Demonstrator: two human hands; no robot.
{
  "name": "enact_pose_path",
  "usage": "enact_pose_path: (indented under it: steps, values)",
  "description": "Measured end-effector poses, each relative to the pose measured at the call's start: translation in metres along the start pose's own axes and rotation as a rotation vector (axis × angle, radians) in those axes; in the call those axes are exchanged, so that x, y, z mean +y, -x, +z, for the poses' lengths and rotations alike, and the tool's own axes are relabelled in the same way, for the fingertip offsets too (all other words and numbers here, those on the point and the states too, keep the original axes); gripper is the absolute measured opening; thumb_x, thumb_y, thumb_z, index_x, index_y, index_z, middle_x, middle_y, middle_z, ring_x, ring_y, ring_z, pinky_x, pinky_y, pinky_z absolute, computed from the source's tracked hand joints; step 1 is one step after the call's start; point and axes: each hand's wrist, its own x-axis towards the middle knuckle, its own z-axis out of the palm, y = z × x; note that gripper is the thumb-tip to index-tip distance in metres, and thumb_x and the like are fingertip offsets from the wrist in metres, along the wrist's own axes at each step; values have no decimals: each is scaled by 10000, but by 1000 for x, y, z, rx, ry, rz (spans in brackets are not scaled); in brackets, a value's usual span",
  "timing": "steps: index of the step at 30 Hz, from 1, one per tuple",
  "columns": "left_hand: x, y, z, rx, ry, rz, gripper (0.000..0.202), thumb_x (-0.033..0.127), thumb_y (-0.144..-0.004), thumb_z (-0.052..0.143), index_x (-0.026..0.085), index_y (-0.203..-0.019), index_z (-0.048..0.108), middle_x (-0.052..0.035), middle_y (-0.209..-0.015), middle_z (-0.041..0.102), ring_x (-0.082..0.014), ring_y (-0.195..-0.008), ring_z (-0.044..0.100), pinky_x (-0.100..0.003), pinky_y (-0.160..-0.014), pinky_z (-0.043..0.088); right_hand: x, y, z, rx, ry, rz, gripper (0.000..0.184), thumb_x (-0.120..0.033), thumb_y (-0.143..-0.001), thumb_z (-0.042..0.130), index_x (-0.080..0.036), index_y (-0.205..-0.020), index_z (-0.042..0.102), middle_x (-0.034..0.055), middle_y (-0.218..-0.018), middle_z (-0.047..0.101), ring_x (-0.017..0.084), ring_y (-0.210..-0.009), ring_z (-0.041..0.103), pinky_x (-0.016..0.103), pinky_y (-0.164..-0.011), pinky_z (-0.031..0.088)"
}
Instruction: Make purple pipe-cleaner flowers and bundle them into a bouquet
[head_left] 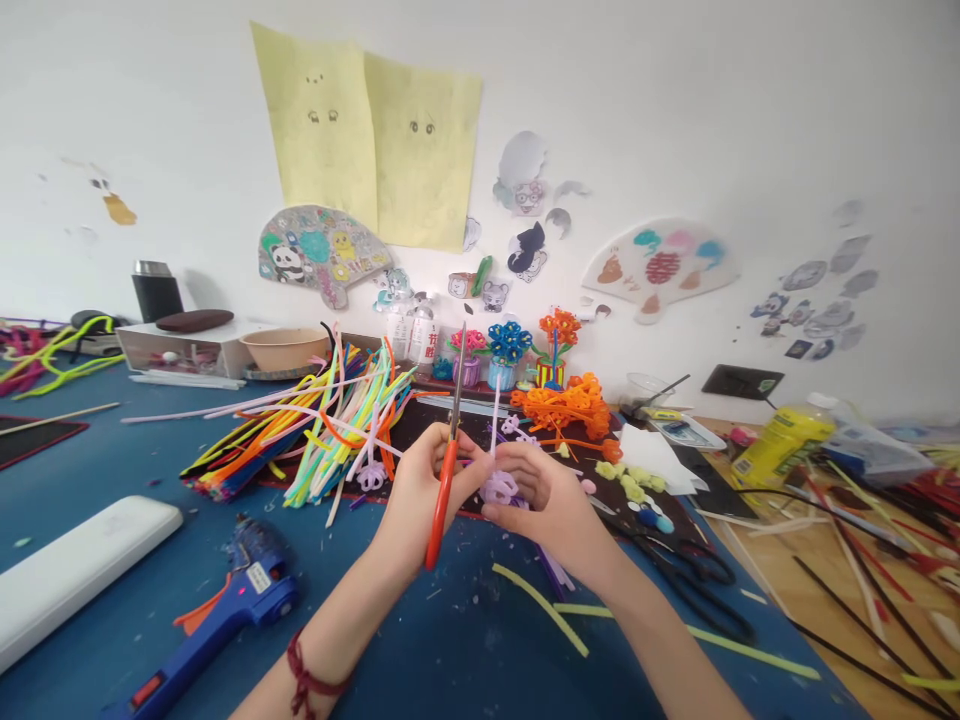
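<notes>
My left hand (pixel 420 495) is closed round the orange handles of a pair of scissors (pixel 448 470), whose blades point upward. My right hand (pixel 544 495) pinches a small lilac pipe-cleaner flower (pixel 499 487) with a thin stem rising from it, held just right of the scissors. The two hands meet above the blue table mat (pixel 465 640). A red cord bracelet circles my left wrist.
A heap of coloured pipe cleaners (pixel 315 425) lies behind the hands, with orange pipe-cleaner flowers (pixel 566 405) and small potted ones by the wall. A blue glue gun (pixel 232 600) and white case (pixel 75 570) lie left. Black scissors (pixel 686 570), a yellow bottle (pixel 776 445) and loose stems lie right.
</notes>
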Motion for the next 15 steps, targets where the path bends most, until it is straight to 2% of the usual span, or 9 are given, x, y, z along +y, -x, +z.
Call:
enact_pose_path:
  steps: [3,6,11,15]
  values:
    - [2,1,0,-37,24,-32,285,368,-709,727,174,-785,533,46,-669,546,-86,-591,475,-183,-533,388,1,0,-3,-11,17,4,615,-291,-673,810,-251,-1193,484,48,-1054,669,204,-1056,615,338,-925,464]
    - [4,2,1,-39,30,-42,287,367,-706,728,169,-775,532,44,-658,541,-84,-587,460,-181,-529,371,1,1,-4,-41,33,2,644,-290,-692,797,-260,-1240,461,59,-1108,672,213,-1096,607,359,-971,441]
    - [1,1,1,-37,61,-50,298,362,-691,739,163,-784,538,31,-658,546,-99,-603,498,-204,-558,387,-4,2,-2,-66,13,0,619,-264,-703,785,-258,-1242,480,63,-1149,667,214,-1116,602,362,-975,449]
    - [-1,0,0,-7,160,-69,299,322,-669,755,160,-778,528,51,-632,515,-64,-532,438,-186,-503,337,-10,4,-1,-42,-80,63,577,-254,-720,762,-238,-1236,504,65,-1124,681,207,-1034,648,355,-914,501]
